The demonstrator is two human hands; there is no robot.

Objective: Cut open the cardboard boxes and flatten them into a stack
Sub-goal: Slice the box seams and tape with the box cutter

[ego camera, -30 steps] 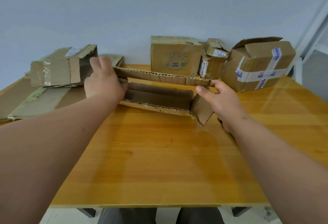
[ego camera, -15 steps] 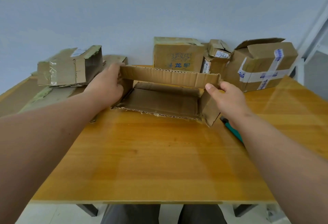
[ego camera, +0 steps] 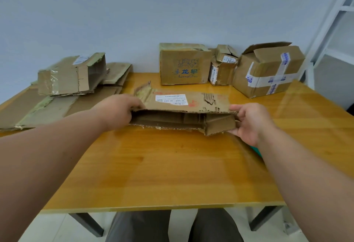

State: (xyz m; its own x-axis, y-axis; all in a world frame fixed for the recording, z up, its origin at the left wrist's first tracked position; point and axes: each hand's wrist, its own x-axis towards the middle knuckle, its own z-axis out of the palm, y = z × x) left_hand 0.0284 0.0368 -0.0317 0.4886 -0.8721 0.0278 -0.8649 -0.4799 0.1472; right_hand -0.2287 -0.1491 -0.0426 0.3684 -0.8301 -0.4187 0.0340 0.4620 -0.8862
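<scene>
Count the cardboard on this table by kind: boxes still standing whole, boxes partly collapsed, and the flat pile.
Whole boxes at the back: 3
Partly collapsed boxes: 2
Flat pile: 1
Total: 6

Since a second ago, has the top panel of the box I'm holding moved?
Yes. The top panel has folded down toward the table, nearly closing the box, while the printed box behind stays put.
</scene>
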